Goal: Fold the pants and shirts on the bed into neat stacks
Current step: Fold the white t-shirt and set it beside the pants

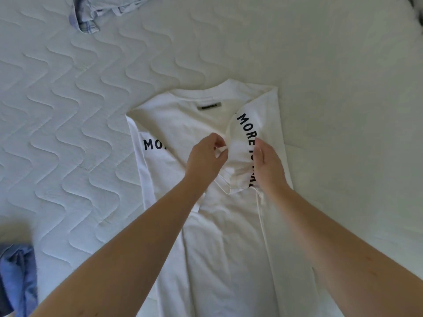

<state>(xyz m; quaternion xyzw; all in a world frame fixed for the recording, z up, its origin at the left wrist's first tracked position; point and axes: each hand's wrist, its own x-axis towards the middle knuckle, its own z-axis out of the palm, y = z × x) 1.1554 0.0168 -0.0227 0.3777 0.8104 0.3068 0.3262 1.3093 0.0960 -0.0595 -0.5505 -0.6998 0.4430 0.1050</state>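
Note:
A white T-shirt (183, 124) with black lettering lies flat on the bed, its collar pointing away from me. Its right sleeve (242, 154), printed "MORE", is folded in over the body and bunched up. My left hand (206, 156) pinches the sleeve's edge between thumb and fingers. My right hand (267, 163) lies against the sleeve's right side, fingers fairly straight and pressing on the fabric. The left side of the shirt is folded in, with "MO" showing.
A white quilted mattress cover (91, 110) stretches all around the shirt. A pale blue checked garment (91, 17) lies crumpled at the top left. Blue clothing (16, 277) sits at the bottom left edge.

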